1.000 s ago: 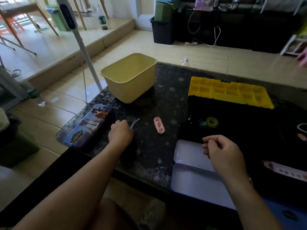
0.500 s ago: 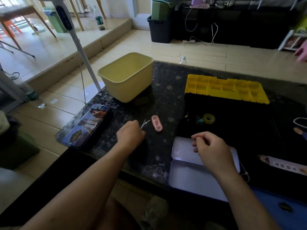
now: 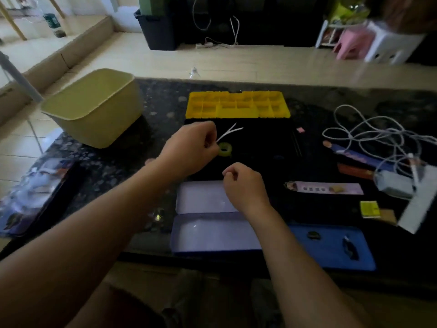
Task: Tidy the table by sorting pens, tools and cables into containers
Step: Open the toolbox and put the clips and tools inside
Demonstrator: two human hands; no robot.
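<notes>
Over the black mat (image 3: 260,147) at the middle of a dark speckled table (image 3: 113,166), the left hand (image 3: 191,147) pinches a thin white forked piece (image 3: 229,133) between thumb and fingertips. Its two prongs point away and to the right, off the surface. What the piece is cannot be told through the blur. Just beside those fingers, on the mat, lies a small yellow-green tape roll (image 3: 224,149).

The right hand (image 3: 244,185) hovers nearer the body, fingers curled into a loose fist with nothing visible in it. It sits above the far half of an open pale lilac tin (image 3: 208,233). The tin's two shallow halves lie flat at the near table edge, showing only their plain insides. To the right of the tin, a flat blue tray (image 3: 331,259) holds two small dark items (image 3: 350,249).

Beyond the mat stands a yellow compartment box (image 3: 237,106) with its cells in two rows; any contents are too blurred to tell. At the far left stands a pale yellow bin (image 3: 94,110), and at the near left a closed tin with a printed picture lid (image 3: 35,192).

On the right lie a tangled white cable (image 3: 369,136), a grey charger block (image 3: 392,185), two pens (image 3: 354,157) and a pale patterned strip (image 3: 331,188).
</notes>
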